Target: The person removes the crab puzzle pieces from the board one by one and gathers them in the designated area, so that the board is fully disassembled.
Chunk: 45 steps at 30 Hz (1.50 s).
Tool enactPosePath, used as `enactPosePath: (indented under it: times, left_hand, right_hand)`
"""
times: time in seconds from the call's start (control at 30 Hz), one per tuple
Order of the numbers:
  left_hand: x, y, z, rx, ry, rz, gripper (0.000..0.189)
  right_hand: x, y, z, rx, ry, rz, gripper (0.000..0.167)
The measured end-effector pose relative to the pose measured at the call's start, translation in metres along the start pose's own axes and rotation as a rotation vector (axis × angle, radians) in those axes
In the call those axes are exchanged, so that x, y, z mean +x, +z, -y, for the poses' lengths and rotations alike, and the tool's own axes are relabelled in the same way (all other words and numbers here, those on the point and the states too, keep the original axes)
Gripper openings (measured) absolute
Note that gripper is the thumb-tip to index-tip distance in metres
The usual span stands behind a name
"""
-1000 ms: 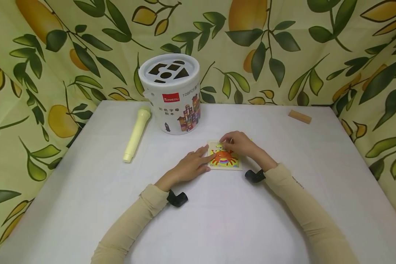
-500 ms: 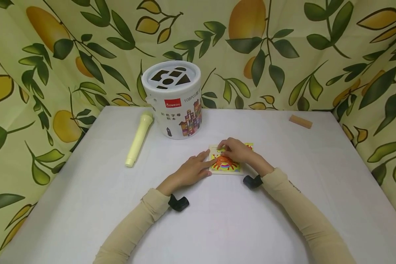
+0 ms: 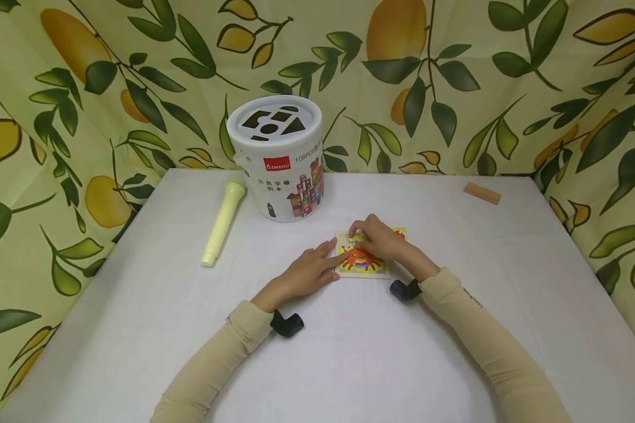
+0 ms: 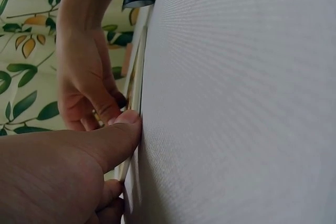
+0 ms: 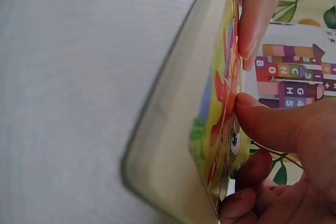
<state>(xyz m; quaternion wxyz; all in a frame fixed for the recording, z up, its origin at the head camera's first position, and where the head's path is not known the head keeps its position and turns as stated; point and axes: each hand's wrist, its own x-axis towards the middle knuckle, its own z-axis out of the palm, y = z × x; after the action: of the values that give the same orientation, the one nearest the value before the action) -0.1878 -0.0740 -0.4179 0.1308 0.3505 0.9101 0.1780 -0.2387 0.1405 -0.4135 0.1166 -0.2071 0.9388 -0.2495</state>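
Pinching a piece [image 5: 240, 149], the right hand [image 3: 379, 239] overhangs the crab puzzle [image 3: 362, 266], left hand [image 3: 306, 274] touching, fingers straight.

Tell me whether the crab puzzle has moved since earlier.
No: in the head view, the crab puzzle shows no clear shift against the white bucket.

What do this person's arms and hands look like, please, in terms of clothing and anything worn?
The left hand and right hand wear no gloves. The left sleeve and right sleeve are beige, reaching the wrists; the right one bears small dark lettering, too small to read. A black, elbow-shaped left mount and matching right mount sit at the wrists.
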Motion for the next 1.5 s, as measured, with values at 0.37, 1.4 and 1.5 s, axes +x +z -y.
enactPosePath:
  times: [0.37,1.4,1.5]
  left_hand:
    - [0.001,0.000,0.001,0.013,-0.009,0.011,0.050]
    - [0.000,-0.004,-0.002,-0.004,-0.034,0.022,0.051]
    - [0.001,-0.004,-0.002,-0.012,-0.023,0.018,0.051]
  right_hand:
    - [0.002,-0.003,0.003,0.106,0.148,-0.057,0.027]
    - [-0.047,-0.070,-0.097,0.322,0.436,-0.083,0.042]
    - [-0.052,-0.069,-0.108,0.306,0.480,-0.068,0.042]
